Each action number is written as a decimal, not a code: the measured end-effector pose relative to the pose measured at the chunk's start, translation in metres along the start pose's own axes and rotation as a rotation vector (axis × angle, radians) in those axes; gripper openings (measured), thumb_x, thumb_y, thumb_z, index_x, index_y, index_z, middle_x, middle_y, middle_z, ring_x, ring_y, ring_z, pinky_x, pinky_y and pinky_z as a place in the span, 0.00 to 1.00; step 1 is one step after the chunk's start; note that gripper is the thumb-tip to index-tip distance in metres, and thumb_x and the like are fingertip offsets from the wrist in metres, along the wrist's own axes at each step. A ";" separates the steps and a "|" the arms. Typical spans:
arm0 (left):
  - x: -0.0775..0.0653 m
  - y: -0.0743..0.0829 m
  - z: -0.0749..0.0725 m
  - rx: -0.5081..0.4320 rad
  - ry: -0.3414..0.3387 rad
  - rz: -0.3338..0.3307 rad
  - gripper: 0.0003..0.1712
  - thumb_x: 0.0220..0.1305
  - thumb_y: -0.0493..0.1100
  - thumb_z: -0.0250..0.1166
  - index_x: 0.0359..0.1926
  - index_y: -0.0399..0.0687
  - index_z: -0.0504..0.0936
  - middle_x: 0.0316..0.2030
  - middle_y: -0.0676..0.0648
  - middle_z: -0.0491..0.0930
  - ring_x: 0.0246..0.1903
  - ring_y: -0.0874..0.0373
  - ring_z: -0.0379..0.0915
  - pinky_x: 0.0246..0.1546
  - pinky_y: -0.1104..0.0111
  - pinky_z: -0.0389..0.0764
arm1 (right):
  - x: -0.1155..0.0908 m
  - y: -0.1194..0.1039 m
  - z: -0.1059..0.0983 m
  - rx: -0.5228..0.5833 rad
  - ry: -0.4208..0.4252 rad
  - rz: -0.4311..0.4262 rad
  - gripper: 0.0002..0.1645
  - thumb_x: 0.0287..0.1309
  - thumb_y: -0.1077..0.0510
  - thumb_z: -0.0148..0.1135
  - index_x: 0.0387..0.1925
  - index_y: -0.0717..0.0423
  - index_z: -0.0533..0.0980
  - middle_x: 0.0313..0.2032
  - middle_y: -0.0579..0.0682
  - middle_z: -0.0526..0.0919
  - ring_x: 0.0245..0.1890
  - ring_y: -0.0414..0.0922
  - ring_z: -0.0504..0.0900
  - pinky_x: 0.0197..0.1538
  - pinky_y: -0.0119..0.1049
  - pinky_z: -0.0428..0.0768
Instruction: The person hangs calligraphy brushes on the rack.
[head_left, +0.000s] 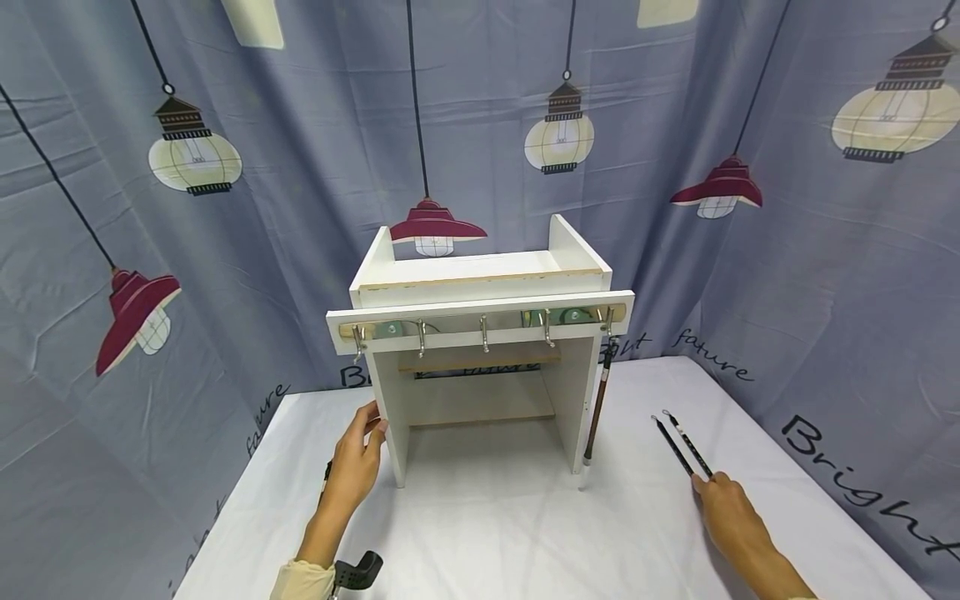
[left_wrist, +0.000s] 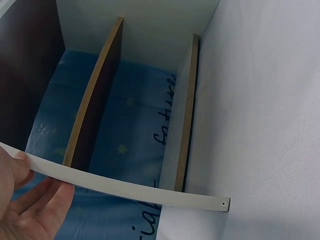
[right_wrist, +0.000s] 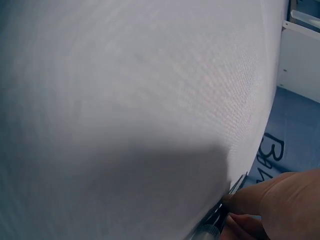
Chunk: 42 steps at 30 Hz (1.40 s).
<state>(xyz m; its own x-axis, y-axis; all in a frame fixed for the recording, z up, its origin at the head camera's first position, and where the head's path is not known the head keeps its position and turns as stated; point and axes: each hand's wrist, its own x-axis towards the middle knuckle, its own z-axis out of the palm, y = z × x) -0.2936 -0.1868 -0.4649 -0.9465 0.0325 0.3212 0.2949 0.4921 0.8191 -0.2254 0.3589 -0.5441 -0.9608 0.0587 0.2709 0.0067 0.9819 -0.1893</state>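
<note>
A white shelf stand (head_left: 393, 417) with an open front stands upright on the table. My left hand (head_left: 356, 458) grips its left side panel; in the left wrist view, the thumb and fingers (left_wrist: 59, 205) lie on either side of the panel edge (left_wrist: 140, 191). To the right of the stand, my right hand (head_left: 731, 517) pinches two dark calligraphy brushes (head_left: 672, 446), their hanging loops pointing away from me. Another brush (head_left: 597, 408), brown-handled, hangs from the rightmost hook of the stand. In the right wrist view the brushes (right_wrist: 215, 220) are partly hidden by the fingers.
Several metal hooks (head_left: 484, 333) line the stand's front rail (head_left: 480, 310). A white cloth covers the table (head_left: 495, 533). Blue-grey curtains (head_left: 315, 208) printed with lamps and lettering surround it. A black wrist mount (head_left: 358, 572) sits by the left sleeve.
</note>
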 end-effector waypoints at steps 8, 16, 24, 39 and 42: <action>-0.001 0.000 0.000 -0.001 -0.003 -0.001 0.25 0.86 0.42 0.49 0.77 0.43 0.65 0.72 0.37 0.71 0.73 0.38 0.68 0.68 0.48 0.80 | -0.001 0.001 -0.001 0.012 0.023 -0.016 0.20 0.56 0.80 0.65 0.53 0.78 0.80 0.37 0.71 0.78 0.38 0.68 0.83 0.40 0.60 0.89; 0.001 0.001 0.001 -0.006 -0.001 0.008 0.24 0.86 0.42 0.50 0.76 0.43 0.66 0.71 0.37 0.72 0.73 0.38 0.68 0.68 0.48 0.79 | 0.000 0.001 -0.005 0.047 0.029 -0.016 0.21 0.60 0.77 0.66 0.55 0.77 0.80 0.37 0.69 0.78 0.38 0.65 0.82 0.42 0.61 0.88; 0.000 0.001 0.000 0.001 0.001 0.004 0.24 0.86 0.42 0.50 0.76 0.43 0.66 0.71 0.37 0.72 0.72 0.38 0.69 0.68 0.47 0.79 | 0.000 -0.005 -0.015 0.119 0.097 -0.035 0.23 0.59 0.76 0.66 0.57 0.78 0.78 0.38 0.66 0.80 0.37 0.62 0.82 0.40 0.60 0.87; 0.000 0.001 0.000 -0.002 0.014 0.009 0.24 0.85 0.40 0.51 0.76 0.42 0.67 0.71 0.37 0.72 0.72 0.38 0.69 0.68 0.48 0.80 | -0.017 -0.043 -0.051 0.173 0.403 -0.111 0.30 0.50 0.80 0.70 0.58 0.76 0.79 0.40 0.68 0.80 0.39 0.63 0.80 0.41 0.63 0.83; 0.001 0.001 0.000 -0.003 0.014 0.007 0.24 0.85 0.40 0.51 0.76 0.42 0.67 0.71 0.37 0.72 0.72 0.38 0.69 0.68 0.48 0.80 | -0.023 -0.051 -0.059 0.204 0.413 -0.080 0.29 0.53 0.79 0.69 0.60 0.74 0.79 0.43 0.68 0.80 0.42 0.64 0.79 0.44 0.63 0.82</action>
<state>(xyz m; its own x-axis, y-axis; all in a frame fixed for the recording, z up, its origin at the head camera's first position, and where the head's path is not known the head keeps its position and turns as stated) -0.2940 -0.1863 -0.4642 -0.9424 0.0239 0.3337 0.3021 0.4896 0.8179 -0.1874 0.3185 -0.4848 -0.7651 0.0914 0.6374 -0.1576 0.9332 -0.3230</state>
